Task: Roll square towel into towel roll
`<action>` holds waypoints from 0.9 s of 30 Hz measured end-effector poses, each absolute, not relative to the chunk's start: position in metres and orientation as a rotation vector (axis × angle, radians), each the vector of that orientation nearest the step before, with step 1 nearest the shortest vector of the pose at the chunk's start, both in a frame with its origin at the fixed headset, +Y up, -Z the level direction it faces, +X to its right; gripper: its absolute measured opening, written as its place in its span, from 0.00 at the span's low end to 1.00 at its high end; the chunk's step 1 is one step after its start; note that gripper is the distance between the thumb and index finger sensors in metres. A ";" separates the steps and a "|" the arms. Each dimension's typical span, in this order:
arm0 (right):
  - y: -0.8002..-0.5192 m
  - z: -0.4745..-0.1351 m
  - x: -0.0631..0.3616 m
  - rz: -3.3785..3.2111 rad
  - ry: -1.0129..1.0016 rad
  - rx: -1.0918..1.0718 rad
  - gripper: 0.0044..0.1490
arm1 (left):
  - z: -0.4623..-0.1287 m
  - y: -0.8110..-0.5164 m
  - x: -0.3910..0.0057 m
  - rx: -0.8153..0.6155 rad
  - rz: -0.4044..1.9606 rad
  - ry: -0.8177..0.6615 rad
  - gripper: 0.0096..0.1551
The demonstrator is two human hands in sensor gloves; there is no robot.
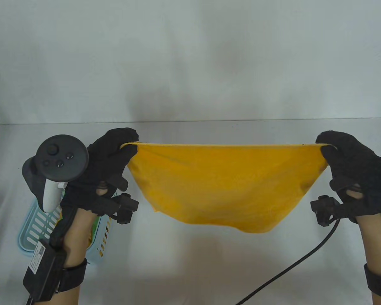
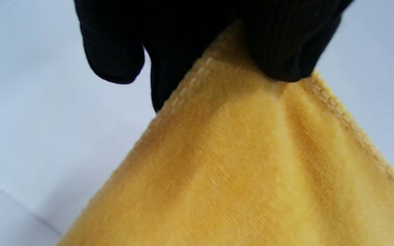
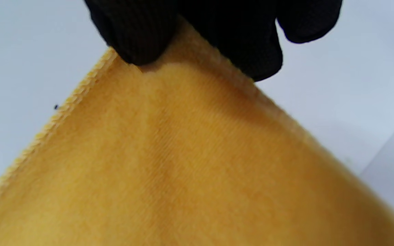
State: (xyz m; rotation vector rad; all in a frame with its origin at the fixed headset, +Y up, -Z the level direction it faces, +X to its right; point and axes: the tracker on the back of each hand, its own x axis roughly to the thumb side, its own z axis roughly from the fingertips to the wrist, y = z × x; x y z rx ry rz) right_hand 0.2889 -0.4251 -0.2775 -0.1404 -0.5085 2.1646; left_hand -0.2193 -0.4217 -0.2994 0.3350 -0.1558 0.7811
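We see the yellow towel stretched above the surface, its top edge taut from 9 to 3 o'clock. The left hand pinches 1 corner, the right hand the other. A basket sits under the left wrist.

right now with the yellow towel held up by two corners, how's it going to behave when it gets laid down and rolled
The towel is probably floppy: it sags in a deep curve between the left hand and the right hand. It looks light, since fingertip pinches at the corners carry it. The fuzzy weave in the wrist views suggests it grips rather than slips, though a loose roll may spring open.
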 end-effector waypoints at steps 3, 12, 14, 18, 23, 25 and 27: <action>-0.417 -0.287 0.288 2.158 -0.523 -0.150 0.23 | -0.310 -0.412 -0.219 0.339 0.768 -0.135 0.22; -0.465 -0.382 0.276 2.352 -0.285 -0.406 0.23 | -0.399 -0.453 -0.217 0.154 0.582 0.097 0.21; -0.477 -0.398 0.273 2.364 -0.276 -0.451 0.23 | -0.413 -0.468 -0.216 0.126 0.568 0.135 0.21; -0.468 -0.412 0.274 2.234 -0.369 -0.518 0.23 | -0.423 -0.456 -0.214 0.165 0.672 0.118 0.21; -0.433 -0.403 0.287 2.107 -0.412 -0.441 0.23 | -0.408 -0.411 -0.215 0.252 0.704 -0.002 0.21; -0.434 -0.398 0.287 2.110 -0.410 -0.415 0.23 | -0.404 -0.412 -0.215 0.235 0.705 -0.004 0.21; -0.447 -0.394 0.287 2.159 -0.354 -0.429 0.23 | -0.402 -0.428 -0.213 0.182 0.668 0.010 0.21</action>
